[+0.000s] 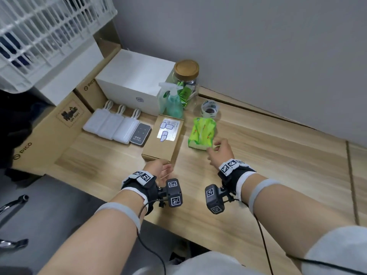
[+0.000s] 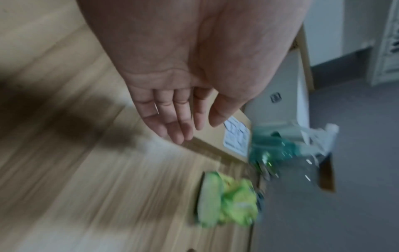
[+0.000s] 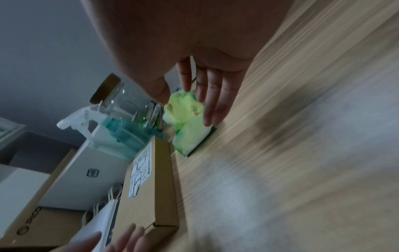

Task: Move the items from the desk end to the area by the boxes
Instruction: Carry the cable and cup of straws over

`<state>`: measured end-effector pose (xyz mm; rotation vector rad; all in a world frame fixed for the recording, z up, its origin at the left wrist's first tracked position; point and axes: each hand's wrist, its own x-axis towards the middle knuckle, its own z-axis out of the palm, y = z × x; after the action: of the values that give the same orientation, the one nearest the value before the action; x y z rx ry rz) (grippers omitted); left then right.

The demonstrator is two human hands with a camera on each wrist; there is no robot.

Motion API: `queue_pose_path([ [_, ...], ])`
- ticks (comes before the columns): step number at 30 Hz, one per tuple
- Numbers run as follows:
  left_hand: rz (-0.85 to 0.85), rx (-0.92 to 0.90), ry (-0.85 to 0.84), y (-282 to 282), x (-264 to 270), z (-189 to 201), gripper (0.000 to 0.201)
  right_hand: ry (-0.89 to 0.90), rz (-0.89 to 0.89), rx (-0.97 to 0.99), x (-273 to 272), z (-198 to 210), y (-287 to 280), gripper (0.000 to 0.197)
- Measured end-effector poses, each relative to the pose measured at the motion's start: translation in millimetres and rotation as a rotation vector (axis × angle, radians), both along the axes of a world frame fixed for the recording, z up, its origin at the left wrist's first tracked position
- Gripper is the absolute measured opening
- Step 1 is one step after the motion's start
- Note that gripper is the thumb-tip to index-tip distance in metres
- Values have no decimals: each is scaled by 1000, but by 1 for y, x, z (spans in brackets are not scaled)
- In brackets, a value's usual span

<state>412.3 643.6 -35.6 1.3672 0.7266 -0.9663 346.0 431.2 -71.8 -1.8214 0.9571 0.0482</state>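
The green tissue pack (image 1: 202, 133) lies flat on the wooden tabletop (image 1: 278, 165), just right of the flat cardboard box (image 1: 163, 138) and near the tape roll (image 1: 210, 109). The right hand (image 1: 219, 150) sits at its near end, fingers loose and spread, gripping nothing. The left hand (image 1: 158, 169) hovers at the cardboard box's near edge, fingers straight, empty. Behind them stand the spray bottle (image 1: 172, 101) and the jar (image 1: 186, 80).
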Motion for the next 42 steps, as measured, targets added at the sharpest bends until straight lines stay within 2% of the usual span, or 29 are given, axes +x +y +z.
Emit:
queue_pose_path([
  [2,-82,-44,-28,-11,-8,9,13,9,-54,12,-29,35,7,34],
  [5,-202,-123,-86,-41,-29,25,9,-5,-166,31,-81,65,5,21],
  [15,-679,-310,-189,-186,-191,89,15,-131,-560,-11,-305,134,-54,17],
  [22,-980,-302,-268,-285,-349,105,14,-253,-790,-46,-478,142,-112,12],
  [25,-1073,-277,-301,-332,-438,106,13,-274,-890,-54,-568,146,-135,13],
  [29,-1211,-346,-328,-388,-571,114,11,-283,-1012,-76,-698,151,-169,13],
  [32,-1249,-409,-339,-424,-655,120,20,-274,-1115,-121,-786,157,-192,11],
  [36,-1261,-422,-359,-457,-727,126,24,-235,-1188,-131,-868,160,-210,18],
  [42,-1294,-371,-400,-510,-792,122,28,-268,-1245,-112,-936,146,-249,16],
])
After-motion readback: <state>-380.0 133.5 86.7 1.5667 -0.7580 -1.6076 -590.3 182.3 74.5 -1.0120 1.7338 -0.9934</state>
